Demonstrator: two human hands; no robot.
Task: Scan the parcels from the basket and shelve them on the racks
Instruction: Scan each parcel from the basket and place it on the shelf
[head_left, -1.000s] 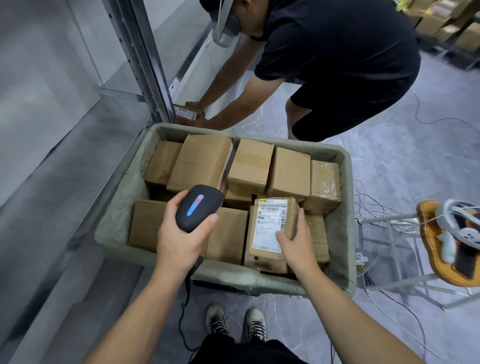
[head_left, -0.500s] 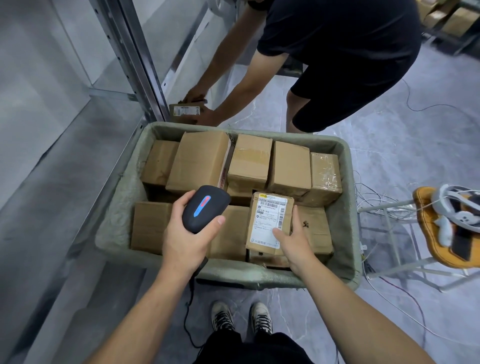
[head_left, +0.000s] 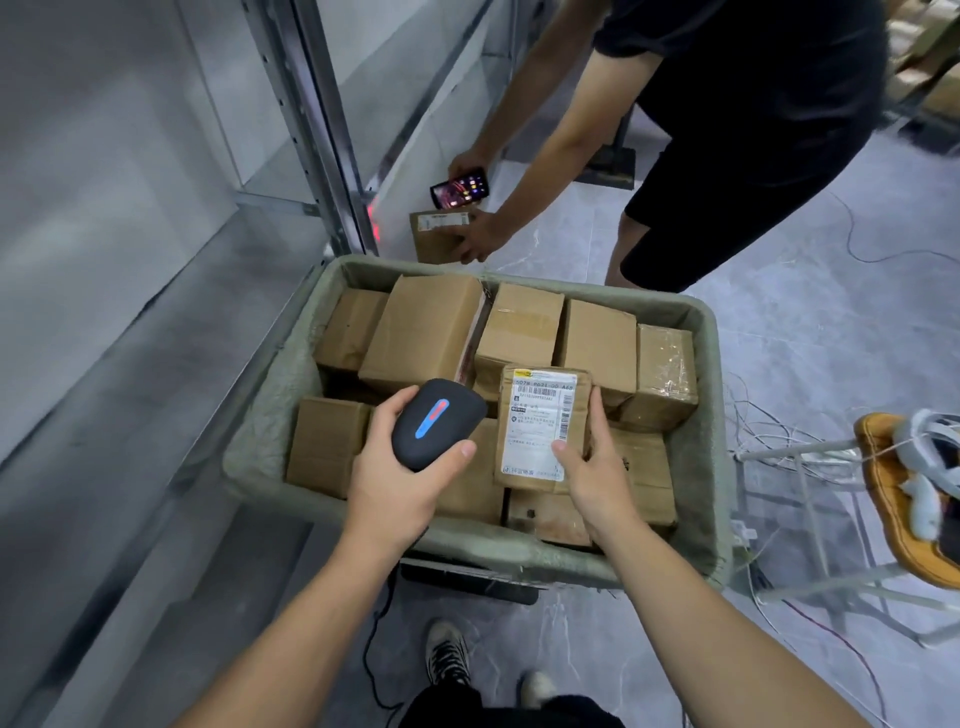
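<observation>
Tgt = labelled parcel (head_left: 540, 415): centre frame, in the basket (head_left: 262, 436), lying on top of other cartons w/ far end tipped up, white shipping label + barcodes facing cam. Wearer's right hand (head_left: 597, 467) grips its lower right corner: thumb flat on the label, fingers curled round the right edge. Wearer's left hand (head_left: 395, 483) is wrapped round a black handheld scanner (head_left: 434, 421), thumb on its right side, fingers on the left. Blue/red light strip on top, nose aimed toward upper right, just left of the parcel; can't tell if touching. Basket is grey-green, fabric-lined, centre to lower right of frame, packed w/ plain brown cartons (head_left: 421, 332): a row along the far side, more in the near half under/around the labelled one. The rightmost far carton (head_left: 665, 374) is wrapped in clear tape. Left of frame: grey rack shelf (head_left: 130, 374) + metal upright (head_left: 322, 130), basket's left wall close alongside. Upper right: 2nd person (head_left: 753, 78), black top + shorts, bent over. One hand holds a phone (head_left: 460, 187) w/ lit screen, the other rests on a small labelled carton (head_left: 434, 236) just past the basket's far rim, by the rack foot. Right edge: white-frame stool (head_left: 880, 483) w/ orange seat, white gear on it, white cables (head_left: 769, 421) on the floor beside. Bottom centre: shoes (head_left: 447, 654), black cord (head_left: 371, 644) hanging below the scanner hand.
</observation>
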